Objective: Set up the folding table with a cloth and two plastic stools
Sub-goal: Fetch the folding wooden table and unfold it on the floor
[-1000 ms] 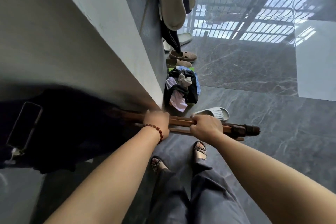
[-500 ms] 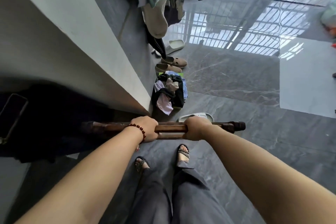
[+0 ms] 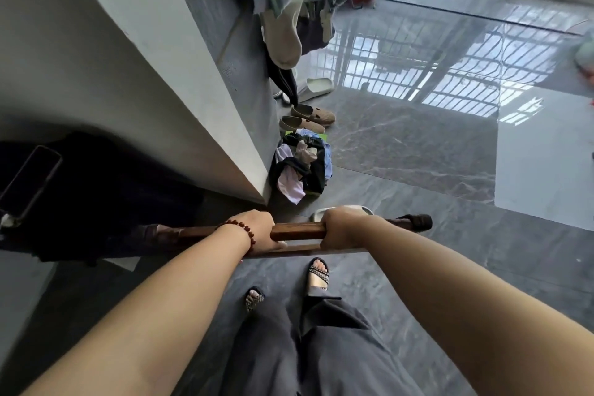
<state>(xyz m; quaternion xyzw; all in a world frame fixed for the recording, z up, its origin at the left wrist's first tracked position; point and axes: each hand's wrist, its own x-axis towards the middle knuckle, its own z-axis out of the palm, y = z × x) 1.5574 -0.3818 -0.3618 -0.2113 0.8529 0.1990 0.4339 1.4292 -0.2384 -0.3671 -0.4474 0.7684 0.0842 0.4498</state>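
The folded wooden table (image 3: pixel 297 231) shows edge-on as a dark brown bar held level in front of my legs. My left hand (image 3: pixel 257 228), with a red bead bracelet at the wrist, grips the bar left of its middle. My right hand (image 3: pixel 340 228) grips it a little to the right. The bar's right end (image 3: pixel 414 222) sticks out past my right hand, over the grey floor. Its left end runs into the dark shadow beside the wall. No cloth for the table and no stools are in view.
A white wall corner (image 3: pixel 250 183) stands just left of the table. A heap of clothes (image 3: pixel 302 167), tan shoes (image 3: pixel 308 119) and slippers (image 3: pixel 316 88) lie along the wall ahead. A drying rack with clothes (image 3: pixel 299 0) stands further back. Glossy grey floor (image 3: pixel 434 154) spreads to the right.
The table bar has levelled out and shifted with me; the view has lifted, showing more of the floor and the window side. Both hands keep their grip.
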